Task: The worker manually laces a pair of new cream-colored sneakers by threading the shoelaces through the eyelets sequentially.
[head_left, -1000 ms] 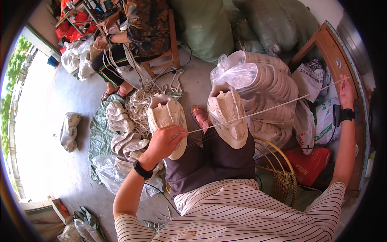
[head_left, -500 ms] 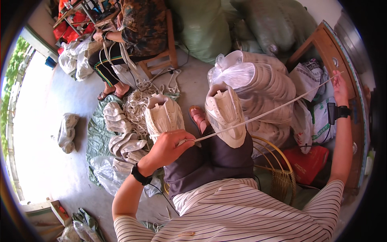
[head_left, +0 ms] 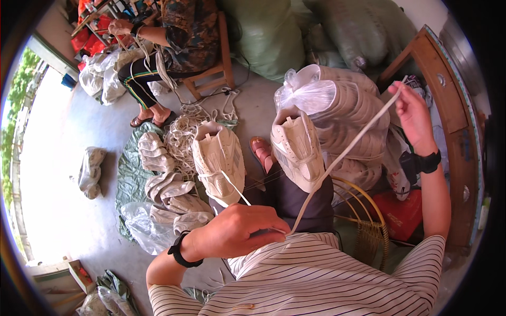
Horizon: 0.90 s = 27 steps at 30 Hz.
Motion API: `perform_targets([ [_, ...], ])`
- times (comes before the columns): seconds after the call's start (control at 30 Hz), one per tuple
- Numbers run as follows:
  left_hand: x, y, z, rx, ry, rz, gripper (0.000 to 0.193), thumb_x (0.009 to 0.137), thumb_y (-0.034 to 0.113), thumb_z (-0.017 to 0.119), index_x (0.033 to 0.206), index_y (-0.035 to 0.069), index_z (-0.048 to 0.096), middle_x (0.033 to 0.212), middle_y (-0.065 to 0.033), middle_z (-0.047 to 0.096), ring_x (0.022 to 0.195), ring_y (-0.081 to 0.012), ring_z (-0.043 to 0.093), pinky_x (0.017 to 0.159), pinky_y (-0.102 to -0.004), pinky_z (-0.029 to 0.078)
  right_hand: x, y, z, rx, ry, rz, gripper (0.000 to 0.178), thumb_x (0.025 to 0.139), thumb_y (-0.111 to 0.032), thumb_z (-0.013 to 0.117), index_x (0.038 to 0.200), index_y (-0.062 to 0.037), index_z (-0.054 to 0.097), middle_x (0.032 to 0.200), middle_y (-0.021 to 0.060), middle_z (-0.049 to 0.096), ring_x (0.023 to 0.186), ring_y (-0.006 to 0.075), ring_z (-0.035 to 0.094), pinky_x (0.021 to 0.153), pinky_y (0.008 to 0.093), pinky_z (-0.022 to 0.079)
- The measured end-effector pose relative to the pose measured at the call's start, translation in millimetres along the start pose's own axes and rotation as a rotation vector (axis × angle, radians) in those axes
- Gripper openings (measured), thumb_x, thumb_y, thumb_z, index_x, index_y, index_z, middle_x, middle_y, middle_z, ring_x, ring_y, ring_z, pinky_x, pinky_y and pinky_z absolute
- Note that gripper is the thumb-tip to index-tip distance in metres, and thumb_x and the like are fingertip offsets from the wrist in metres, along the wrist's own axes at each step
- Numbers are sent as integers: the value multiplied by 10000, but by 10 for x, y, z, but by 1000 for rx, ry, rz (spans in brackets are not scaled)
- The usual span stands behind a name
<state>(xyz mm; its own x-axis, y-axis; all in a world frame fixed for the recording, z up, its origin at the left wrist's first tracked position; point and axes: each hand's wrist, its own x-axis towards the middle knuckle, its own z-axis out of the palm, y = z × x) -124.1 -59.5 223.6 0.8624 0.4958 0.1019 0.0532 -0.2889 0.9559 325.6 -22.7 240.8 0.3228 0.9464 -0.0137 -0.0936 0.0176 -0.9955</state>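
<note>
Two beige sneakers stand side by side over my knees, a left sneaker (head_left: 219,158) and a right sneaker (head_left: 298,152). A pale shoelace (head_left: 352,150) runs through the front of the left sneaker and back to my left hand (head_left: 243,227), which pinches it close to my lap. From there it crosses in front of the right sneaker, bending slightly, up to my right hand (head_left: 414,117). That hand is raised at the right, its fingers closed on the lace near its end. No laces are visible in the right sneaker's upper eyelets.
Bagged shoe uppers (head_left: 348,116) are stacked beyond the right sneaker. More uppers (head_left: 174,195) and a tangle of laces (head_left: 184,137) lie on a green sheet (head_left: 129,174) at left. A seated co-worker (head_left: 184,42) handles laces. A wooden desk (head_left: 448,95) stands right.
My left hand has come down and right toward my lap, drawing lace from the left sneaker. My right hand has moved inward, and the lace is less taut. The co-worker's hand has moved away.
</note>
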Motion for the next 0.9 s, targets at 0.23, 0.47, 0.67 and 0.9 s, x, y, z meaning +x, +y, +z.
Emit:
perform_targets([
  [0.23,-68,332,120,-63,-71,162,221,857,56,707,1075,22,692,906,-100,697,724,-253,685,620,-331,561,-736,589,1779,-6,-585,454,265,978,-194,568,1058,46,645,847,77,684,556,36,509,493,175,406],
  [0.47,-133,500,205,-33,-190,322,319,934,137,589,1217,-4,634,1065,-148,678,801,-268,688,677,-338,580,-937,1736,2486,-320,-709,223,224,951,-160,600,907,32,705,661,6,605,593,63,521,543,259,399],
  [0.67,-47,591,216,-5,-190,364,254,908,100,590,1133,-1,653,1032,-144,683,837,-262,684,661,-345,569,-999,1889,2709,-554,-603,-45,201,878,-163,634,815,21,685,694,207,632,663,368,642,619,437,481],
  [0.9,-54,464,255,-4,-105,401,253,883,131,643,1101,6,671,995,-137,693,793,-250,689,622,-333,568,-954,1963,2792,-657,-576,-87,205,837,-182,643,742,-2,670,685,198,637,663,380,641,619,455,493],
])
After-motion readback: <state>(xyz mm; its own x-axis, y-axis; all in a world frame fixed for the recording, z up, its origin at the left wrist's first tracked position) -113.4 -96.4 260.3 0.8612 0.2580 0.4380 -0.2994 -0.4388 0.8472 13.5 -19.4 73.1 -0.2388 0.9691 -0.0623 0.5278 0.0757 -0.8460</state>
